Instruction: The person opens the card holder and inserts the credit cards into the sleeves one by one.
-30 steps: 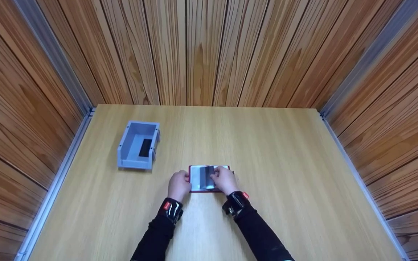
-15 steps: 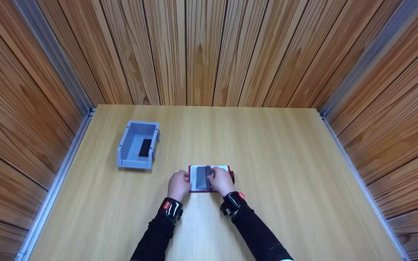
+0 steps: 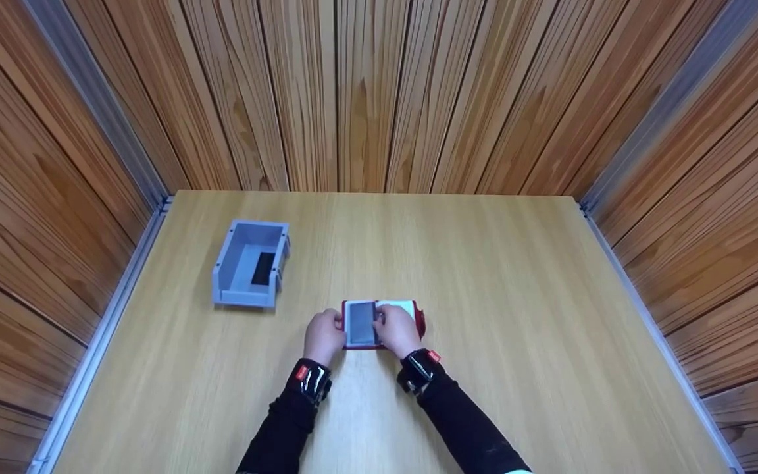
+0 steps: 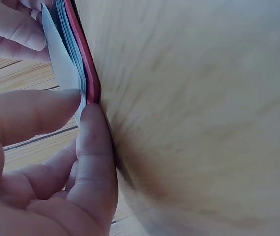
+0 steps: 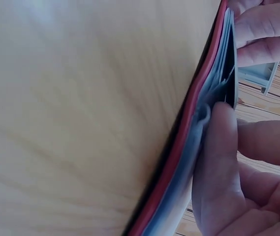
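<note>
A red-covered card holder point(image 3: 400, 305) lies spread on the table, with pale, thin leaves inside its red cover point(image 4: 83, 46). Over its left half is a dark grey card point(image 3: 362, 322), which appears to sit in that half's sleeve. My left hand point(image 3: 324, 337) pinches the holder's left edge; in the left wrist view the thumb point(image 4: 36, 113) presses on the leaves while a finger lies along the red cover. With thumb and finger, my right hand point(image 3: 400, 329) pinches the dark card's right edge point(image 5: 236, 81) near the holder's middle. That hand hides part of the right half.
A grey-blue open-front bin point(image 3: 234, 260) stands at the back left of the wooden table point(image 3: 484, 276), with a black rectangular piece point(image 3: 263, 268) inside it. Wood-plank walls point(image 3: 366, 99) and metal rails point(image 3: 99, 342) border the table.
My right hand has moved left with the dark card, which now covers more of the holder's left half. More of the right half shows. My left hand stays in place.
</note>
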The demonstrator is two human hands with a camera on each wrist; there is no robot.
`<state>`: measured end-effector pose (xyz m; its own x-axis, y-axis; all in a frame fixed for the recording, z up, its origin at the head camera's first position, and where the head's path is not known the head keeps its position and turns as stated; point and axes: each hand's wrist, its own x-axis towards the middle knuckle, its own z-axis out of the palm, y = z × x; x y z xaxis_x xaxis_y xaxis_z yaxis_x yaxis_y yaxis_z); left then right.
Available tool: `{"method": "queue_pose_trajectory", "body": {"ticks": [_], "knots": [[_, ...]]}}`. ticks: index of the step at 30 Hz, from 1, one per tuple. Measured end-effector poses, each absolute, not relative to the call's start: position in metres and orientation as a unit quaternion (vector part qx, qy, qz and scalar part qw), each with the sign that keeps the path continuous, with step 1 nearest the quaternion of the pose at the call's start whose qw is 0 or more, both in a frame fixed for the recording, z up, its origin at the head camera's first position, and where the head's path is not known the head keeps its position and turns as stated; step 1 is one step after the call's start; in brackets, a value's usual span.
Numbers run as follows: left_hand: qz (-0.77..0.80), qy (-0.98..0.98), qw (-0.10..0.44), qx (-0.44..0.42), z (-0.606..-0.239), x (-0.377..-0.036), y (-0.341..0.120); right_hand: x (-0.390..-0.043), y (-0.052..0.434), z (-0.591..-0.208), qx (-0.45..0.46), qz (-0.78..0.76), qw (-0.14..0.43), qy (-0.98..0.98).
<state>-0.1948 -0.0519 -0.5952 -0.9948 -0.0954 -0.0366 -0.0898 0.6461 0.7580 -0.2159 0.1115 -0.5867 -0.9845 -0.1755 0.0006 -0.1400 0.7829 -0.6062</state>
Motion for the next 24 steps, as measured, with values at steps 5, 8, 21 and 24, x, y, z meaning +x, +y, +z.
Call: {"method": "queue_pose_trajectory", "body": {"ticks": [5,8,21,24], "knots": [[-0.419,-0.907,0.009,0.047,-0.5953,-0.1949,-0.0519,-0.2151,0.1110,-0.5885,-0.098,-0.316,0.018,0.944],[-0.418,-0.907,0.010,0.047,-0.5950,-0.1947,-0.0518,-0.2144,0.1109,-0.5885,-0.105,-0.305,0.009,0.946],[-0.418,-0.907,0.011,0.048,-0.5943,-0.1943,-0.0520,-0.2144,0.1098,-0.5874,-0.093,-0.305,0.036,0.947],[-0.419,-0.907,0.011,0.046,-0.5936,-0.1945,-0.0523,-0.2140,0.1100,-0.5864,-0.097,-0.310,0.035,0.945]]}}
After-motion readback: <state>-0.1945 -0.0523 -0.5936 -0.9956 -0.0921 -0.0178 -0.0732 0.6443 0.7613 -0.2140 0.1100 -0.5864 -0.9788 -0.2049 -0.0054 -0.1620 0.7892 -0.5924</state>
